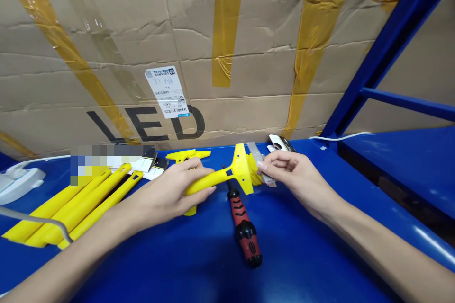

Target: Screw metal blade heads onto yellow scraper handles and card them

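Note:
My left hand [177,187] is closed round the handle of a yellow scraper [243,170], whose wide head points right. Between thumb and fingers, my right hand [291,170] pinches a flat grey metal blade [256,154], held upright just right of the scraper head with a small gap. Behind the blade lie several yellow plastic pieces [254,173], partly hidden. A red and black screwdriver [246,232] rests on the blue surface below the scraper head. Another yellow scraper [186,155] lies behind my left hand, mostly covered by it.
Several yellow handles [88,203] with card tags [145,161] lie at left on the blue shelf [284,260]. A large taped cardboard box [256,75] stands behind. Blue metal posts [377,52] rise at right. A white power strip [23,184] and a grey cable [39,220] are at far left.

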{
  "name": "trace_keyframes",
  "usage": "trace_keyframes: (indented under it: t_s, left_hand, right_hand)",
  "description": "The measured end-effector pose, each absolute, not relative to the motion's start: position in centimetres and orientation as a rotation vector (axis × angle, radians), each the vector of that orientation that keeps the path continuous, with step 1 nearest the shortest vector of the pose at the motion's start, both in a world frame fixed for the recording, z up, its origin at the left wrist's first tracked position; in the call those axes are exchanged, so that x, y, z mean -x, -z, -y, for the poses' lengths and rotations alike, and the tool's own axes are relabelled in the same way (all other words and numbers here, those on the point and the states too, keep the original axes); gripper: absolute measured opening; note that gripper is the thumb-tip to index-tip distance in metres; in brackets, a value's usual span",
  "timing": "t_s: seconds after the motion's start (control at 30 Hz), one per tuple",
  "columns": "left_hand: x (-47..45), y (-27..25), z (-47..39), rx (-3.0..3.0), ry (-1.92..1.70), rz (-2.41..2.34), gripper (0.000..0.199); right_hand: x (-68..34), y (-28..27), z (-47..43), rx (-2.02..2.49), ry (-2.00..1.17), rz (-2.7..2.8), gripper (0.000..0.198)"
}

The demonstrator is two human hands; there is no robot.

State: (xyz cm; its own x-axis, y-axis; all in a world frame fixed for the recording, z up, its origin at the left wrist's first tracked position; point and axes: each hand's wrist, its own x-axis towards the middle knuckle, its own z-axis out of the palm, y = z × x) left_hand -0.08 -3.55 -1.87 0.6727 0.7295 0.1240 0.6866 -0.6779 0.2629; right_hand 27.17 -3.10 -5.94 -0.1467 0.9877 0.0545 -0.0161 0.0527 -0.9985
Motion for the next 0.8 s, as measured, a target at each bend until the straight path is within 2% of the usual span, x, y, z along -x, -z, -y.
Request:
trace_keyframes:
  t_s: [0.03,0.17,0.33,0.8]
  left_hand:
    - [0.04,1.88,3.48,-2.695,-0.324,-1.15,0.028]
    - [0.06,2.2,3.28,-2.704,-0.32,-1.16,0.029]
    - [-0.21,2.63,3.4,-2.697,-0.327,-1.144,0.03]
    - [-0.51,2.62,3.55,-2.686,-0.321,-1.086,0.031]
  right_hand:
    - [-27.13,5.97,3.08,1.077,-1.259,1.323,0.032]
    - [-26.94,5.72,3.18,1.085,-1.252,1.318,0.066]
    - [-26.71,5.58,3.41,1.105,-1.325,1.431,0.049]
    - [-26.54,5.46,3.47,1.117,-1.457,1.412,0.057]
